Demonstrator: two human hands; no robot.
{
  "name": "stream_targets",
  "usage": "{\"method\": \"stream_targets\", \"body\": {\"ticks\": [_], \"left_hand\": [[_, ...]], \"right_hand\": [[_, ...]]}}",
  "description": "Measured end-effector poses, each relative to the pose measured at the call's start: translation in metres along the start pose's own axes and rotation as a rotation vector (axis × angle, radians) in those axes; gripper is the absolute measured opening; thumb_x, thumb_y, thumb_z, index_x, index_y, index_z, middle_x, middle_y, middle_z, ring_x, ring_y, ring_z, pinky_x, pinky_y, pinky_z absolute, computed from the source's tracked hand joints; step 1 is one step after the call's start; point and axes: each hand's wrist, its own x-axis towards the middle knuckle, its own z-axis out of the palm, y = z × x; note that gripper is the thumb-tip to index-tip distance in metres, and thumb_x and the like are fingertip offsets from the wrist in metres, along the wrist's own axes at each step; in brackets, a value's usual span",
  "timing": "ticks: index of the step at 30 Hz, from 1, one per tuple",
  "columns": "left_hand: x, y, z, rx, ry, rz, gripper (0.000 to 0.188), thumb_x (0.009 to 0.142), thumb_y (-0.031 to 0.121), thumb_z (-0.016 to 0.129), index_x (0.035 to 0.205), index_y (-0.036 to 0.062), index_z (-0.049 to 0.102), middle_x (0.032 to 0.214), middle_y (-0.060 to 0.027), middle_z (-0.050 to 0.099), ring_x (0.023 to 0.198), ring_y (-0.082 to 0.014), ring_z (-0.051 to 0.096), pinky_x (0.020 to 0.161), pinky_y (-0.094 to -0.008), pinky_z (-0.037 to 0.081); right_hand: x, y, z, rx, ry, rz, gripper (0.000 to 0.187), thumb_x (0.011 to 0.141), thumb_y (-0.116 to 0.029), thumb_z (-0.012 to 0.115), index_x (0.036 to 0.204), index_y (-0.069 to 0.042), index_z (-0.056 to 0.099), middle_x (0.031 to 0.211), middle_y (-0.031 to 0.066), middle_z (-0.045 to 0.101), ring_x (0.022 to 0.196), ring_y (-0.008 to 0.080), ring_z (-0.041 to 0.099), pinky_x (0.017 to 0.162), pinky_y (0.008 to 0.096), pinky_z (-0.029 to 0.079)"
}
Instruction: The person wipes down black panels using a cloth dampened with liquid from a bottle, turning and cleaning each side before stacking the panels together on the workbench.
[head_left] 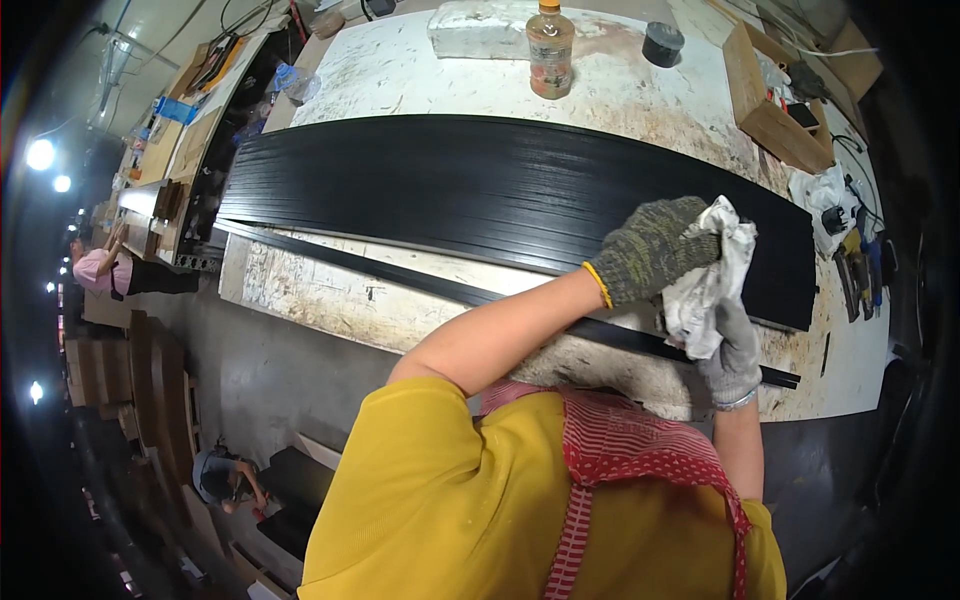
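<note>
Both gloved hands grip a white rag [712,280]: left hand [655,250] closed over its top, right hand [735,350] clutching below, fingers partly hidden. Black panel [480,190] lies beneath, on the bench [400,70].

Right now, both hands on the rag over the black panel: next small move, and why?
Probably press the rag down onto the black panel. The left hand and right hand, both gloved, hold it bunched just above the panel's near right end, so it looks lifted rather than flat on the surface.
</note>
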Motion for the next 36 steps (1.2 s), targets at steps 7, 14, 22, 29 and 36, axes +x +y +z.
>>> {"method": "stream_targets", "body": {"ticks": [7,14,22,29,36], "left_hand": [[0.010,-0.132,-0.107,-0.188,0.181,-0.613,0.059,0.090,0.027,0.072,0.138,0.0033,0.047,0.116,-0.0132,0.065,0.094,-0.0173,0.064,0.079,-0.0297,0.055],[0.039,-0.236,-0.128,-0.040,0.429,-0.777,0.127,0.066,0.044,0.090,0.156,-0.0002,0.012,0.154,-0.0274,0.033,0.140,-0.0386,0.039,0.112,-0.0406,0.037],[0.081,-0.290,-0.074,-0.378,0.338,-0.611,0.021,0.081,0.015,0.077,0.098,0.0076,0.069,0.087,-0.0014,0.067,0.074,-0.0138,0.063,0.068,-0.0290,0.052],[0.076,-0.195,-0.060,0.011,-0.190,-0.314,0.082,0.072,0.032,0.087,0.139,0.0068,0.047,0.121,-0.0140,0.063,0.115,-0.0301,0.059,0.102,-0.0412,0.048],[0.090,-0.086,-0.041,0.497,-0.524,0.291,0.062,0.073,0.025,0.074,0.131,0.0137,0.058,0.107,-0.0105,0.061,0.103,-0.0287,0.060,0.101,-0.0503,0.042]], "right_hand": [[0.021,-0.012,-0.027,0.289,0.372,-0.002,0.044,0.097,-0.009,0.055,0.139,0.005,0.049,0.127,0.0152,0.063,0.112,0.0228,0.066,0.096,0.0351,0.056],[0.050,-0.028,-0.023,0.496,0.418,0.183,0.041,0.096,-0.012,0.055,0.134,0.004,0.050,0.120,0.0153,0.066,0.104,0.0251,0.068,0.091,0.0367,0.057],[0.102,-0.028,0.000,0.065,0.139,-0.145,0.042,0.099,-0.010,0.055,0.138,0.006,0.048,0.125,0.0166,0.063,0.112,0.0258,0.065,0.098,0.0342,0.054],[0.111,-0.027,-0.004,0.593,0.155,0.065,0.055,0.099,-0.007,0.056,0.148,0.001,0.035,0.132,0.0161,0.059,0.121,0.0220,0.061,0.102,0.0329,0.052],[0.080,-0.036,-0.003,0.441,0.197,0.008,0.050,0.093,0.001,0.059,0.141,0.001,0.047,0.130,0.0124,0.062,0.117,0.0187,0.062,0.102,0.0289,0.050]]}}
